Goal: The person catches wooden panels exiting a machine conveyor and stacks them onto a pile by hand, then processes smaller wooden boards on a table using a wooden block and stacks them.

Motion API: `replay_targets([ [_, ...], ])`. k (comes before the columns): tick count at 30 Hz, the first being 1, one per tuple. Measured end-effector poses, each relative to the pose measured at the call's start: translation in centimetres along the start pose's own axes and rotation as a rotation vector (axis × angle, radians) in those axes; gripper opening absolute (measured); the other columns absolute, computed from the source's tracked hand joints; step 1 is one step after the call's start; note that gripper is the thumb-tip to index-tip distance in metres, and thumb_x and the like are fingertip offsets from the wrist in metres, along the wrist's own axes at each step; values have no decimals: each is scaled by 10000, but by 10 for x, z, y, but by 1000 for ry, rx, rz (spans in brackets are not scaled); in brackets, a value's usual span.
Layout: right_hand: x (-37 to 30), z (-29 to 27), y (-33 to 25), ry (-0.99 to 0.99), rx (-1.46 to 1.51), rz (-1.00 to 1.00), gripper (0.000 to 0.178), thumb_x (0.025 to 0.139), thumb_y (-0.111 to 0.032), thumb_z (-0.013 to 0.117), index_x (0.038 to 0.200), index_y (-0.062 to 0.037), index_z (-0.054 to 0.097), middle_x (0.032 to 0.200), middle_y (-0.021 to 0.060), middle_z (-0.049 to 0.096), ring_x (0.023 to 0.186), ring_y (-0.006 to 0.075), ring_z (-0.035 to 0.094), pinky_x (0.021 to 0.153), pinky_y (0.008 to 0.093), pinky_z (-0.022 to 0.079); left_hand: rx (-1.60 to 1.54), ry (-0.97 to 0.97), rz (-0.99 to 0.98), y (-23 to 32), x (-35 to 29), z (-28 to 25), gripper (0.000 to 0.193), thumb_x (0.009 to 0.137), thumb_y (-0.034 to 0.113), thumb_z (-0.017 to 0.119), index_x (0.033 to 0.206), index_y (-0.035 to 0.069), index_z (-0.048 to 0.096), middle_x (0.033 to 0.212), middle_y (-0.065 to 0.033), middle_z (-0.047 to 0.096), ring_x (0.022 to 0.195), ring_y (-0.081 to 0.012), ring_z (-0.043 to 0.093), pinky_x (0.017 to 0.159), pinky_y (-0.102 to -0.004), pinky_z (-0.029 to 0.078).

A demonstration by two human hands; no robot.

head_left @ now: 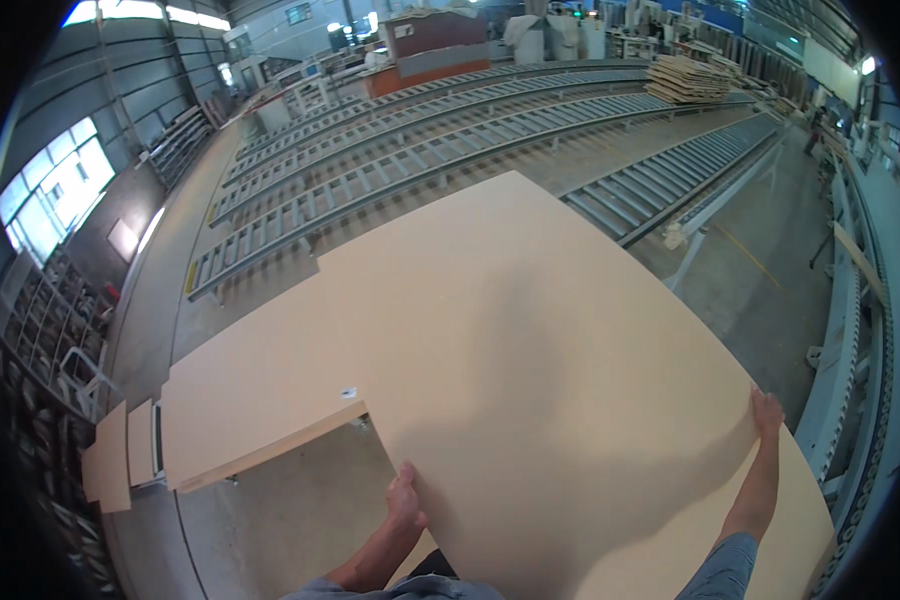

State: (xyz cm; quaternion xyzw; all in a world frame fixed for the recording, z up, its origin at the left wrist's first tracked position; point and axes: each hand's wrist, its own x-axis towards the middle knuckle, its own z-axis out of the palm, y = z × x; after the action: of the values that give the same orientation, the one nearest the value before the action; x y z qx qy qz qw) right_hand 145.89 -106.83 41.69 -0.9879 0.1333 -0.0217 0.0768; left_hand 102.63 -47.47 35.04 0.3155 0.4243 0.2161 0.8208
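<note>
A large flat tan board (pixel 610 370) spreads out before me, tilted away and covering most of the middle of the view. My left hand (pixel 405 500) is closed on its left edge, thumb on the top face and the other fingers mostly hidden beneath. Farther up on the opposite edge, my right hand (pixel 767 412) grips the board too. The board's far left part overlaps a second tan panel (pixel 250 375), whose thick near edge shows. A small white label (pixel 349 392) lies near the corner where the two meet.
Rows of roller conveyors (pixel 400 160) run across the floor beyond the board. A stack of boards (pixel 688 78) lies on them at the far right. Along the right side stands a long machine rail (pixel 850 370). Narrow tan pieces (pixel 107 458) and a dark rack (pixel 45 320) are at the left.
</note>
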Motion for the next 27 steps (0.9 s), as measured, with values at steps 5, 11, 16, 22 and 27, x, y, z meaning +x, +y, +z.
replay_targets([
  [5,-35,5,15,-35,2,-95,813,845,-711,431,1002,59,642,1075,300,622,1085,455,566,910,504,443,21,60,-26,10,-10,-30,443,993,382,505,1188,-15,499,1137,-149,606,1035,-288,595,914,-459,489],
  [11,-85,-3,10,-55,-2,-27,767,863,-688,415,1063,21,629,1077,275,626,1076,444,573,920,509,429,6,102,-101,42,-52,-59,422,999,377,492,1190,1,489,1129,-145,595,1034,-290,593,919,-474,487],
  [16,-131,-9,-19,-99,55,54,787,875,-688,386,1071,35,627,1126,245,624,1093,433,572,951,512,413,47,119,-73,65,-53,-84,437,1003,376,482,1210,-8,458,1138,-150,588,1044,-298,586,927,-495,487],
  [22,-179,-1,-34,-7,-1,87,763,846,-704,424,1028,-9,681,1107,229,652,1102,426,580,964,517,417,29,48,-61,73,-44,-141,430,1007,362,471,1223,-9,445,1173,-164,571,1083,-327,574,939,-540,474],
  [27,-214,-5,-65,-75,-35,43,797,850,-692,412,1027,46,660,1111,275,631,1088,431,585,939,523,429,1,34,-42,74,-49,-199,439,1007,363,469,1236,-10,437,1197,-171,558,1097,-333,570,944,-535,475],
])
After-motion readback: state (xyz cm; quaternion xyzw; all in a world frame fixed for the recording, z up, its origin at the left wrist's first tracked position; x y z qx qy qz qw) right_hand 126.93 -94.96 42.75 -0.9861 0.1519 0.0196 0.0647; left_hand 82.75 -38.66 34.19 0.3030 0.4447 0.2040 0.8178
